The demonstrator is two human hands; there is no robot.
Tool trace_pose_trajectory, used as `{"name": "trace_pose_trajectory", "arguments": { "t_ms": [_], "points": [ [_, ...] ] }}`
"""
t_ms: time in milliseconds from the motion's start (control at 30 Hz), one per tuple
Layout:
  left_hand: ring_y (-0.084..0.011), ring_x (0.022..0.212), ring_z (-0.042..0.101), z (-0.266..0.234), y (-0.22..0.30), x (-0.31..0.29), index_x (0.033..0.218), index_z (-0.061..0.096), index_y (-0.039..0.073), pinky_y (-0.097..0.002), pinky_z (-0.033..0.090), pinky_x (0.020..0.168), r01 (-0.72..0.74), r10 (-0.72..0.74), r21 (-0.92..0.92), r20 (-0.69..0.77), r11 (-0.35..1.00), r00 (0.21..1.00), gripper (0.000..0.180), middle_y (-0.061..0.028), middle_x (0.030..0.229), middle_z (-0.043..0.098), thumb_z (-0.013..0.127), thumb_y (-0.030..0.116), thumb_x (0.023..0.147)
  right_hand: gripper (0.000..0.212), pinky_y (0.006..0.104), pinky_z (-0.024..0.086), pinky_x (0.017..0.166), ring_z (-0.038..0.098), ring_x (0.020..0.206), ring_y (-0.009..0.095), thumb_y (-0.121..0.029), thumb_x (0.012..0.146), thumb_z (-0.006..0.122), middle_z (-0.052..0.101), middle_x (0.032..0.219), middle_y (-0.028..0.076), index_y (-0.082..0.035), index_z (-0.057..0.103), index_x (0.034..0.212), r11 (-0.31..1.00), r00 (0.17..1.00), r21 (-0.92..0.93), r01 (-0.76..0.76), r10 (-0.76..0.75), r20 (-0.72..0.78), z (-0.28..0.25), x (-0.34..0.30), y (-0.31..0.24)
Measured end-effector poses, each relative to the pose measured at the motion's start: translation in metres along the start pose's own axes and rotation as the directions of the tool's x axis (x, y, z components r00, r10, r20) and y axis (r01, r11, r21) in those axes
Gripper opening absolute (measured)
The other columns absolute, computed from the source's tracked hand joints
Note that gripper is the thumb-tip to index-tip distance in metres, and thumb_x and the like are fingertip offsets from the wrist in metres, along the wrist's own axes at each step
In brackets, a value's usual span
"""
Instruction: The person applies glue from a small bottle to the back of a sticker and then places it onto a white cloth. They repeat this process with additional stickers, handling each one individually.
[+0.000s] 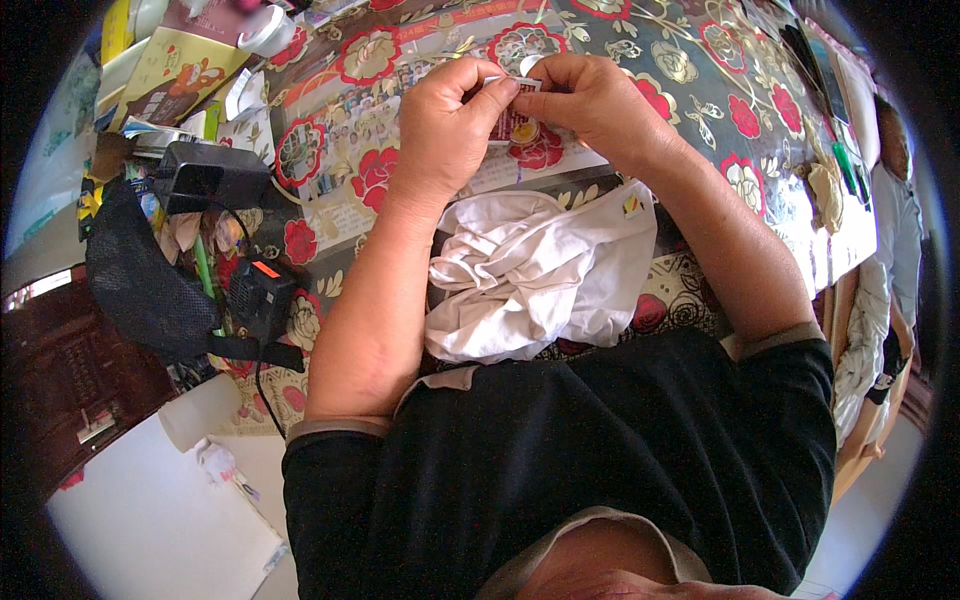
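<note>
Small white-and-red sachet point(512, 110) is pinched between both hands above the desk point(700, 90), over the floral cloth, near the far middle of the view. Left hand point(445, 130) is closed, thumb and forefinger clamped on the sachet's left top edge. Right hand point(590, 100) is closed on the right top corner; a small white round piece is seen at its fingertips, exact kind cannot be told.

Risks, as judged:
- Contents could be spilled onto the crumpled white cloth point(535, 270) lying directly below, if the sachet is torn unevenly or too hard.
- Grip is only at the top edge, so the sachet could slip and be dropped onto the printed photo sheet point(350, 130).
- Lower part is hidden by fingers; fill level cannot be told.

Orientation: long axis is held roughly upright in the view, top edge toward the far side of the desk, lower end hanging toward the body.
</note>
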State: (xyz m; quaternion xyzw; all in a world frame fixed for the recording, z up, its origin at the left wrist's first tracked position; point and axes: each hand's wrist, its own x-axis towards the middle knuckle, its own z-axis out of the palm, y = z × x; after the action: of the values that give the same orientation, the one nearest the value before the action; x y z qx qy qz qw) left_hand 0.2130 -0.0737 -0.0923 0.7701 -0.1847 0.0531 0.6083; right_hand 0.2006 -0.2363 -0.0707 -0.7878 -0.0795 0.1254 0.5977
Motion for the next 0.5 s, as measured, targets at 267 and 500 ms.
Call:
{"name": "trace_pose_trajectory", "arguments": {
  "t_ms": [267,500],
  "points": [
    [-0.0137,0.06,0.054,0.003,0.001,-0.001,0.075,0.06,0.002,-0.026,0.043,0.056,-0.042,0.047,0.055,-0.076,0.998,0.996,0.006,-0.0061,0.067,0.059,0.063,0.008,0.075,0.014,0.0193,0.039,0.052,0.05,0.06,0.003,-0.015,0.08,0.062,0.059,0.069,0.0,-0.001,0.061,0.083,1.0,0.999,-0.022,0.013,-0.012,0.042,0.001,0.004,0.004],
    [-0.0114,0.063,0.054,0.002,0.003,-0.002,0.078,0.061,0.001,-0.025,0.044,0.059,0.021,-0.025,-0.03,-0.138,0.999,0.99,0.008,-0.0047,0.071,0.06,0.063,0.009,0.077,0.019,0.0206,0.033,0.045,0.043,0.053,0.003,-0.024,0.082,0.061,0.052,0.06,-0.004,-0.005,0.061,0.078,0.997,0.998,-0.076,-0.017,0.021,0.064,-0.002,0.001,-0.003]
  ]
}}
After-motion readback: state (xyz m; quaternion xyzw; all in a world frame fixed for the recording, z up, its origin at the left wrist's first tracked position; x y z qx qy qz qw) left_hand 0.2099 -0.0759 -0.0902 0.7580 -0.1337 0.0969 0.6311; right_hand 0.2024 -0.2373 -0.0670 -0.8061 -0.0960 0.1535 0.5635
